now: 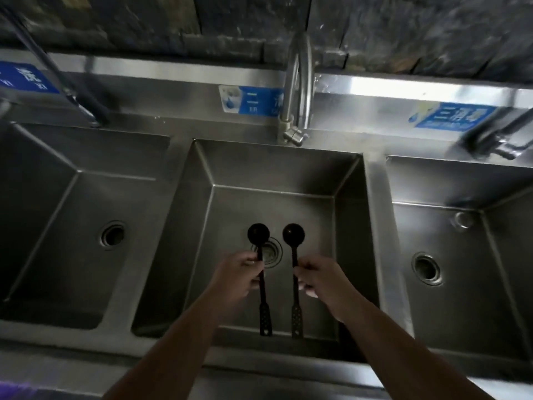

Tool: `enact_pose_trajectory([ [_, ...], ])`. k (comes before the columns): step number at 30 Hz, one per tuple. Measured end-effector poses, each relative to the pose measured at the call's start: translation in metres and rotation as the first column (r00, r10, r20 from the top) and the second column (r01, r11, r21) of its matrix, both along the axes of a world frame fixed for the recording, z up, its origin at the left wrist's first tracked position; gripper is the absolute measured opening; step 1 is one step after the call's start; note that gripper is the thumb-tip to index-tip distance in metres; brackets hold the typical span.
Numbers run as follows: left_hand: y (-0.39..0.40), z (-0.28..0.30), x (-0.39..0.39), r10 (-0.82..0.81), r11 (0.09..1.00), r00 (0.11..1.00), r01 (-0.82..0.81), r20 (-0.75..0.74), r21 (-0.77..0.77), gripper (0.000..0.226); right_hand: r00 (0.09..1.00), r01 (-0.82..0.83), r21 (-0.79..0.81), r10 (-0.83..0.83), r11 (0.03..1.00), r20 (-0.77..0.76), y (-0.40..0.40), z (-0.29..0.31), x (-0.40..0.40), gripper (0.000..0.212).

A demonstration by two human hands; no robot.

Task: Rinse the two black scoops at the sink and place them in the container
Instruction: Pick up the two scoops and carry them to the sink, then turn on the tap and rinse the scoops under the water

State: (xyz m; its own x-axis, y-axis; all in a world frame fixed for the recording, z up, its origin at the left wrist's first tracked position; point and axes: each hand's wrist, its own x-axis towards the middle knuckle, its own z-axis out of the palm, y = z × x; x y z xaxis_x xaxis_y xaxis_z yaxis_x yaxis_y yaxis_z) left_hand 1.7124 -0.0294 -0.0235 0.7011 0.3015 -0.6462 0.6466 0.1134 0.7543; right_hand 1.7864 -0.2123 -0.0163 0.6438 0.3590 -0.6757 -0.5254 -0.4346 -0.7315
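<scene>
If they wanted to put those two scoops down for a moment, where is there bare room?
The left basin and right basin hold only their drains. The middle basin is busiest: the left hand and right hand each hold a scoop there.

Left basin (43, 197): steel, round drain (113, 234) open.
Right basin (461, 255): steel, round drain (426, 267).
Backsplash: blue labels (252, 100) stuck along it.
Wall (403, 30): dark, mottled.
</scene>
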Motion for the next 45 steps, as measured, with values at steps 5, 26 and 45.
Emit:
enact_pose_trajectory([
  [5,0.029,-0.095,0.031,0.053,0.998,0.990,-0.055,-0.129,-0.013,0.012,0.986,0.125,-0.130,-0.138,0.984,-0.092,0.030,-0.099,0.026,0.012],
  [26,0.063,-0.304,0.056,0.036,0.985,0.954,0.016,-0.299,0.172,0.003,0.983,0.179,-0.445,-0.180,0.877,0.041,0.041,-0.327,0.051,0.030],
  [45,0.084,-0.027,0.251,-0.200,0.907,0.945,0.080,0.258,0.414,0.070,0.796,0.279,-0.176,-0.125,0.944,0.592,0.105,-0.012,0.261,0.038],
])
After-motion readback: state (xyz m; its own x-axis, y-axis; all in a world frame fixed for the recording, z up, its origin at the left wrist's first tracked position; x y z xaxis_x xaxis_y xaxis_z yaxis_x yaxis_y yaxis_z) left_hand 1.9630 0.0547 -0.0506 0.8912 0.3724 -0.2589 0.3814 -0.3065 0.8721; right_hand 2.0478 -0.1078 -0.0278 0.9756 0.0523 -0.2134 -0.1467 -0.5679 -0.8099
